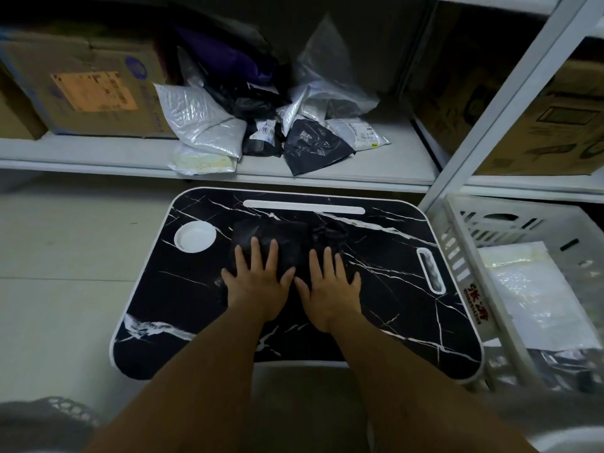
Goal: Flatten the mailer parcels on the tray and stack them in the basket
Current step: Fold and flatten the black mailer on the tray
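Hands side by side at centre frame: left hand (258, 282) and right hand (330, 286), fingers straight and spread, press a black mailer (294, 237) flat on the marble-patterned tray (392, 289). White basket (457, 256) at right holds pale mailers (529, 289). Loose parcels (268, 125) crowd the shelf (98, 152) above, beside a cardboard box (88, 86).

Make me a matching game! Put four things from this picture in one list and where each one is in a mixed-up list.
Things:
1. black plastic mailer parcel
2. white bubble mailer
3. brown cardboard box with orange label
4. round white cup recess

Places:
A. upper left on the shelf
B. under both hands
C. in the white basket
D. set into the tray's left side

Pairs: 1-B, 2-C, 3-A, 4-D
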Motion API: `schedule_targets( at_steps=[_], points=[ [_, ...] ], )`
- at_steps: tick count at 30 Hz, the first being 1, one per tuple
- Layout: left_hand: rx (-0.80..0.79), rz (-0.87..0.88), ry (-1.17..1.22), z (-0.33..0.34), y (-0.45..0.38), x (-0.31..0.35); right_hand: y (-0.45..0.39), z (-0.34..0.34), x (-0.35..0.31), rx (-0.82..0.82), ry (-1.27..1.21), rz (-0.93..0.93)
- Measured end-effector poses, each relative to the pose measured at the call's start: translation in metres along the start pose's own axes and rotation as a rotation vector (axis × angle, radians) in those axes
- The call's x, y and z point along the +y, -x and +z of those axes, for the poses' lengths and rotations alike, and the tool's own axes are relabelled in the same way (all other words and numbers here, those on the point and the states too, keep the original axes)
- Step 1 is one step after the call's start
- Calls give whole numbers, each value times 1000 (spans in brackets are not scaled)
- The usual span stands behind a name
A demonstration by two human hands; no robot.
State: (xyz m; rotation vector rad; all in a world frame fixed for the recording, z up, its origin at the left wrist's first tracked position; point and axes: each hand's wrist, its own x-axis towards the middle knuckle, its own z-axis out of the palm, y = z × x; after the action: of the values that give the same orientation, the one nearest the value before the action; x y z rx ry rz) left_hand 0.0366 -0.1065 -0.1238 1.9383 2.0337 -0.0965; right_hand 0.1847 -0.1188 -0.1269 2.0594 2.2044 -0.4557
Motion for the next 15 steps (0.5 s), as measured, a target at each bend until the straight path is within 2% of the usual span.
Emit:
schedule_targets(
  at_steps=[5, 9, 11, 15],
  points=[
    [-67, -113, -59, 0, -17, 8, -16, 3, 2, -8, 26, 4],
    [-87, -131, -181, -4, -25, 16, -24, 0, 2, 109, 111, 30],
    [6, -98, -203, -8, -28, 17, -30, -8, -5, 196, 126, 51],
    [399, 50, 15, -6, -29, 9, -44, -18, -17, 450, 85, -12]
  ],
)
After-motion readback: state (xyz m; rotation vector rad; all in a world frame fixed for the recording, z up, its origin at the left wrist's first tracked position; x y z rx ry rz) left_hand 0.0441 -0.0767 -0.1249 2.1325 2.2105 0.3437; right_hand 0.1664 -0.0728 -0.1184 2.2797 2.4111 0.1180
